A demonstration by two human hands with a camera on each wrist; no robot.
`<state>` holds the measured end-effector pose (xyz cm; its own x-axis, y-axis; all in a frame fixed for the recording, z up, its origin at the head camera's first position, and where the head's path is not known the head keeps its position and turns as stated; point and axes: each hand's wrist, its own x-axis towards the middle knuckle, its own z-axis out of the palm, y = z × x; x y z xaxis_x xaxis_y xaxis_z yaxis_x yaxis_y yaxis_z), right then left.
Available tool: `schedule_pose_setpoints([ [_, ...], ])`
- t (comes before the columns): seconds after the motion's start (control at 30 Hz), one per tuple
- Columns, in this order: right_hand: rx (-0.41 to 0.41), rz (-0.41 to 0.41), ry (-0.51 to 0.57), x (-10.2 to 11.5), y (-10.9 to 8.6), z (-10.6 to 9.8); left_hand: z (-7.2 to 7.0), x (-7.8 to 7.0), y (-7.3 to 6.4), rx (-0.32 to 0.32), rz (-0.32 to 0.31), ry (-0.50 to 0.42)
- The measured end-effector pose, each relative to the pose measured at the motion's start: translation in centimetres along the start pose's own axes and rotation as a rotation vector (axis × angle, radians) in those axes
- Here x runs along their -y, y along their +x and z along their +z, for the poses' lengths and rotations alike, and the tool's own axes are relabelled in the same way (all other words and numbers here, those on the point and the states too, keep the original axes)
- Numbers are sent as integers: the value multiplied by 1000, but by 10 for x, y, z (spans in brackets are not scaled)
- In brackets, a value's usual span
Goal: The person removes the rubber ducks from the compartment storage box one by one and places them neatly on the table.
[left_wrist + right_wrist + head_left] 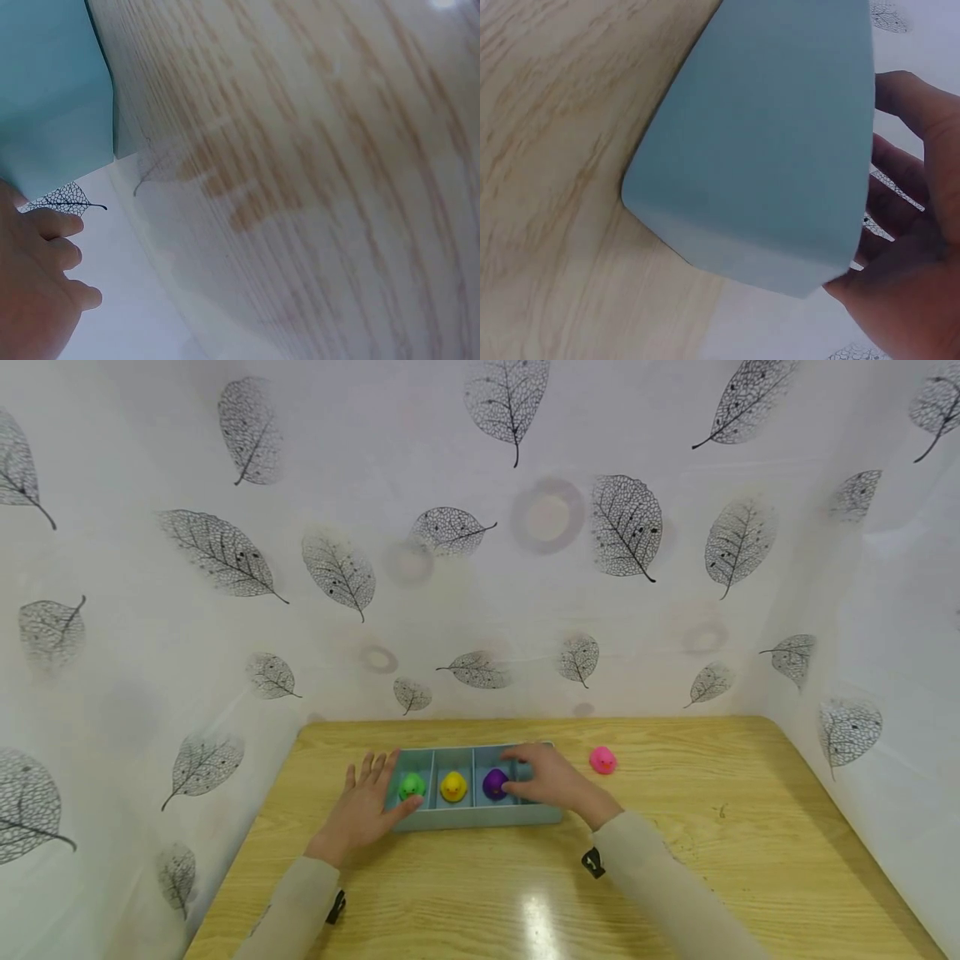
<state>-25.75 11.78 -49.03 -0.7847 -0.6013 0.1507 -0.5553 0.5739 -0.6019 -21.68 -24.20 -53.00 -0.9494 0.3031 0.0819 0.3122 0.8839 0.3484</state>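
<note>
A light blue divided box (pixel 480 817) stands on the table. From left to right, its compartments hold a green toy duck (pixel 411 787), a yellow toy duck (pixel 453 787) and a purple toy duck (pixel 494 784). My left hand (pixel 360 812) rests against the box's left end, fingers extended and thumb near its front rim. Above the right part of the box is my right hand (pixel 553 778), its thumb at the purple duck's right side and its fingers spread apart from the thumb. In the right wrist view, the box's wall (pixel 757 142) partly hides that hand's fingertips.
A pink toy duck (pixel 602 761) sits on the wooden table (pixel 465 893), right of the box and beyond the right forearm. White sheeting with a leaf print (pixel 480 610) encloses the back and both sides of the table.
</note>
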Motion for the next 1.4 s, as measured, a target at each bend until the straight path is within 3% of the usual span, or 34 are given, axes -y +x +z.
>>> schedule_pose_setpoints([
  [0.7, 4, 97, -132, 9, 12, 23, -2, -2, -1, 12, -13, 12],
  [1.03, 32, 194, -153, 15, 18, 28, 0, -2, 1, 11, -9, 9],
  [1.4, 50, 192, -156, 14, 23, 30, -1, -3, 1, 0, -8, 11],
])
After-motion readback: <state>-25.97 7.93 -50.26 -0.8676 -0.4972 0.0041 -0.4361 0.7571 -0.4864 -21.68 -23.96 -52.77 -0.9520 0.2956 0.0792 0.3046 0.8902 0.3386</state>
